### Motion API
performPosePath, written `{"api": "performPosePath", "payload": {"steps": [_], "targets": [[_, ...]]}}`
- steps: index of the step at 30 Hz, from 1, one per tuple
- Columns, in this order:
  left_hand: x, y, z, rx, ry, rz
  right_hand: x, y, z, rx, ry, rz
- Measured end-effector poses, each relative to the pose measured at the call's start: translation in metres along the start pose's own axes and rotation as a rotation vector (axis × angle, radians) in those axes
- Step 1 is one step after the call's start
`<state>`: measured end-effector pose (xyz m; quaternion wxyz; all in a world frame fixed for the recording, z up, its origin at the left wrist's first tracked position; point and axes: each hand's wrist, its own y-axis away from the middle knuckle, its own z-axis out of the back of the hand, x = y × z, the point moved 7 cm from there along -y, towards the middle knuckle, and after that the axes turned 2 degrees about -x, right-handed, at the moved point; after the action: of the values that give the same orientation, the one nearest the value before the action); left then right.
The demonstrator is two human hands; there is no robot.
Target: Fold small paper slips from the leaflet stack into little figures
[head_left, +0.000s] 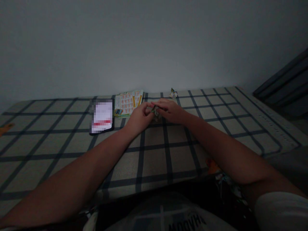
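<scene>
Both my hands meet over the middle of a checked tablecloth (125, 160). Between them is a small piece of folded printed paper (156, 112), partly covered by the fingers. My left hand (142, 115) pinches its left side with thumb and forefinger. From the right, my right hand (170, 110) has its fingers closed on the same paper. Behind the right hand, near the wall, lies another small folded paper piece (173, 93). A stack of printed leaflets (127, 102) rests just behind and left of my left hand.
A tablet-like device (103, 116) with a lit, blurred screen lies left of the leaflets. The grey wall (154, 48) borders the table's far edge. Dark striped fabric (286, 80) hangs at the right.
</scene>
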<state>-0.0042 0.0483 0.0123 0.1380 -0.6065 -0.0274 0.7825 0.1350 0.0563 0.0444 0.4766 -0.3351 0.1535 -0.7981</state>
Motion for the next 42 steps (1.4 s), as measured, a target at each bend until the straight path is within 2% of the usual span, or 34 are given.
{"api": "performPosePath", "payload": {"steps": [4,9,13,22,28,32,35,39,42], "targets": [[-0.009,0.001,0.007,-0.106,-0.030,-0.067,0.011,-0.002,0.004,-0.065,0.087,-0.038],[-0.007,0.001,0.000,-0.051,0.150,-0.007,0.005,-0.002,0.010,-0.135,0.086,-0.174],[-0.008,0.003,-0.001,-0.045,0.093,0.015,0.001,-0.002,0.010,-0.129,0.086,-0.223],[-0.008,0.002,0.008,-0.130,-0.062,-0.015,0.002,-0.003,0.008,-0.147,0.060,-0.245],[-0.010,0.002,0.009,-0.128,-0.062,0.050,-0.006,-0.001,0.006,-0.159,0.003,-0.317],[0.004,-0.002,0.008,-0.126,0.057,0.188,-0.011,0.002,0.006,-0.200,-0.140,-0.370],[0.014,-0.005,0.012,-0.200,0.177,0.247,-0.007,0.004,0.015,-0.267,-0.180,-0.323],[0.013,-0.006,0.014,-0.228,0.201,0.236,0.009,0.000,0.005,-0.039,-0.111,-0.099],[0.009,-0.004,0.013,-0.214,0.198,0.232,0.009,0.000,0.000,0.030,-0.028,-0.021]]}}
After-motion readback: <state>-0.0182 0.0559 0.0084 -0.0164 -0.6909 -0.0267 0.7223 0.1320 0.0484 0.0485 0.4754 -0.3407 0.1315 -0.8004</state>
